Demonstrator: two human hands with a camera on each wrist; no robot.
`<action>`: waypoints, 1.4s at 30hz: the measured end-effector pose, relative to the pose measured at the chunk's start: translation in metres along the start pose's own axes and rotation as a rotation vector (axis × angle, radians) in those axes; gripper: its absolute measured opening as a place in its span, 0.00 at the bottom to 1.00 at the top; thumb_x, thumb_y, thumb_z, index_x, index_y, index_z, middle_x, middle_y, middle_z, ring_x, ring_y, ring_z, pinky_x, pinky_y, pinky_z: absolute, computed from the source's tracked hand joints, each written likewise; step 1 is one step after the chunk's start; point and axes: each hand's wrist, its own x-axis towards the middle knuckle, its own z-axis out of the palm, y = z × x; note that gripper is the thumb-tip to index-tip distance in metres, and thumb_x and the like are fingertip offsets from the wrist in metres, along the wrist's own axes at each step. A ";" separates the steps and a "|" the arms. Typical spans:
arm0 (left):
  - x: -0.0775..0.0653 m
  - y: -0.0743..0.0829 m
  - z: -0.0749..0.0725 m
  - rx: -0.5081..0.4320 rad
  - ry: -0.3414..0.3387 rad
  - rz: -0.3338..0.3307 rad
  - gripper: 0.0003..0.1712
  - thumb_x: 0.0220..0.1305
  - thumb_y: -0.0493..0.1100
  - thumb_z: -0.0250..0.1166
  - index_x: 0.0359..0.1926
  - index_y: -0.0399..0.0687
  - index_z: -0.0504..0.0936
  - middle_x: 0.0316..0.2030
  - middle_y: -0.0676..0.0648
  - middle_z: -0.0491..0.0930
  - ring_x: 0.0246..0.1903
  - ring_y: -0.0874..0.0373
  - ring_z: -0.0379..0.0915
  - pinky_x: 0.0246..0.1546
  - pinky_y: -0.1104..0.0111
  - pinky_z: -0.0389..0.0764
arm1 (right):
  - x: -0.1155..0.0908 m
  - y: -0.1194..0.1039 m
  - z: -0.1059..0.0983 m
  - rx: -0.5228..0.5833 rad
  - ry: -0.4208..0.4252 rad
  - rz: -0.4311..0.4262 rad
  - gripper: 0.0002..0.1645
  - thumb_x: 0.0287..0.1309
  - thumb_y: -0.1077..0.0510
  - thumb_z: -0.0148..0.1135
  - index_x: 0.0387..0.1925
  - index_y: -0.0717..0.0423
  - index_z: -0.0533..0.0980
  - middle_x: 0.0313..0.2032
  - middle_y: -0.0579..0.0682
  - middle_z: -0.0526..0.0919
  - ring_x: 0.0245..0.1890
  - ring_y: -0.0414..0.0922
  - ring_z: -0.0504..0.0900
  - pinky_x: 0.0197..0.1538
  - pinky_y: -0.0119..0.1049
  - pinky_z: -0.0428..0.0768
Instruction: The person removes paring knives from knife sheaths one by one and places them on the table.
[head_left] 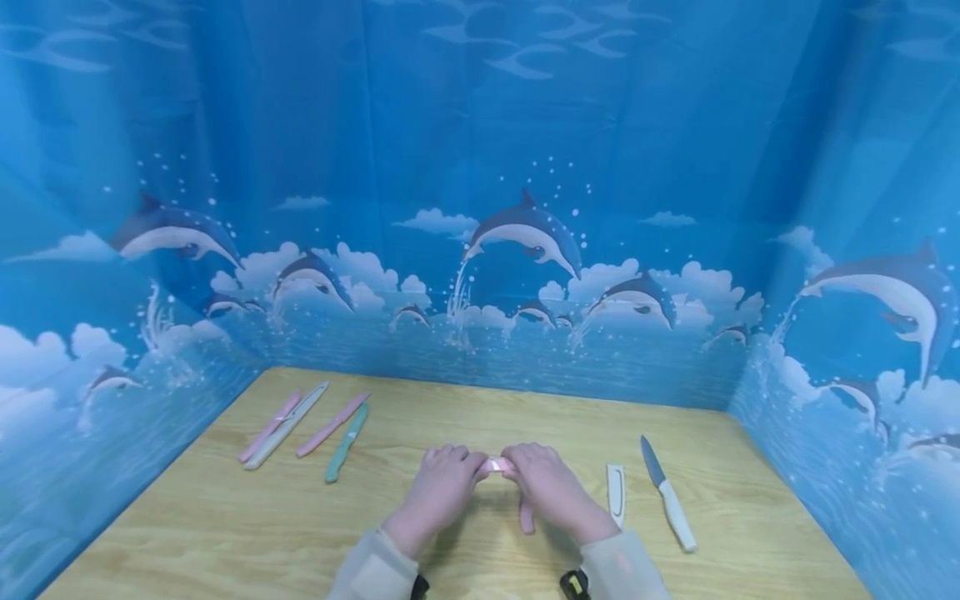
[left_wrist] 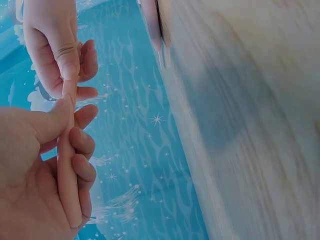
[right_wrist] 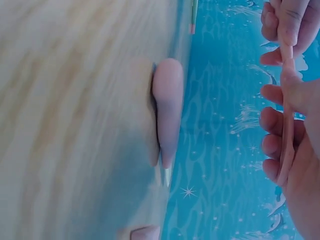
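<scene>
Both hands meet over the middle of the wooden table, holding a slim pink knife with a pink sheath on its blade end. My left hand (head_left: pixel 444 483) curls round the rounded pink knife handle (left_wrist: pixel 68 175). At the other end my right hand (head_left: pixel 551 487) grips the flatter pink sheath (right_wrist: pixel 287 145), thumb laid along it. A short shiny stretch of the pink knife (head_left: pixel 496 465) shows between the hands in the head view; the blade is hidden. Below the right hand, another pink handle-shaped piece (head_left: pixel 527 517) lies on the table, partly covered in the head view.
To the right lie a white-handled knife (head_left: pixel 670 493) with a bare grey blade and a white sheath (head_left: pixel 616 492). Several slim pieces lie at the left, among them a white one (head_left: pixel 285 427), a pink one (head_left: pixel 333 424) and a green one (head_left: pixel 347 443). A dolphin-print curtain (head_left: pixel 480 350) surrounds the table (head_left: pixel 225 517).
</scene>
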 end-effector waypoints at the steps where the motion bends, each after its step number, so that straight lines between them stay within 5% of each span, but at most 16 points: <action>1: 0.000 0.000 0.000 -0.006 0.003 0.002 0.15 0.71 0.52 0.53 0.46 0.53 0.82 0.29 0.55 0.77 0.31 0.61 0.69 0.38 0.68 0.65 | -0.001 0.000 0.000 -0.001 -0.001 -0.002 0.19 0.72 0.46 0.43 0.51 0.53 0.73 0.39 0.42 0.80 0.47 0.42 0.77 0.57 0.44 0.73; 16: -0.002 0.001 -0.001 -0.029 0.007 0.024 0.14 0.71 0.53 0.52 0.43 0.55 0.82 0.26 0.57 0.73 0.28 0.64 0.65 0.33 0.72 0.61 | -0.004 -0.002 -0.008 -0.014 -0.040 0.007 0.23 0.73 0.43 0.39 0.53 0.52 0.73 0.37 0.37 0.76 0.45 0.39 0.75 0.54 0.41 0.73; 25: -0.002 0.003 -0.002 -0.038 -0.038 0.010 0.16 0.71 0.53 0.52 0.47 0.54 0.82 0.32 0.54 0.79 0.35 0.59 0.74 0.41 0.65 0.70 | -0.006 -0.002 -0.011 -0.023 -0.041 -0.012 0.22 0.73 0.43 0.39 0.51 0.51 0.74 0.35 0.36 0.75 0.42 0.37 0.73 0.52 0.40 0.73; 42: -0.005 0.006 -0.007 -0.020 -0.043 0.025 0.15 0.70 0.51 0.54 0.49 0.53 0.82 0.34 0.54 0.80 0.35 0.59 0.73 0.41 0.65 0.71 | -0.008 -0.002 -0.014 -0.059 -0.043 -0.024 0.19 0.73 0.47 0.43 0.50 0.51 0.75 0.38 0.39 0.78 0.42 0.38 0.74 0.52 0.40 0.73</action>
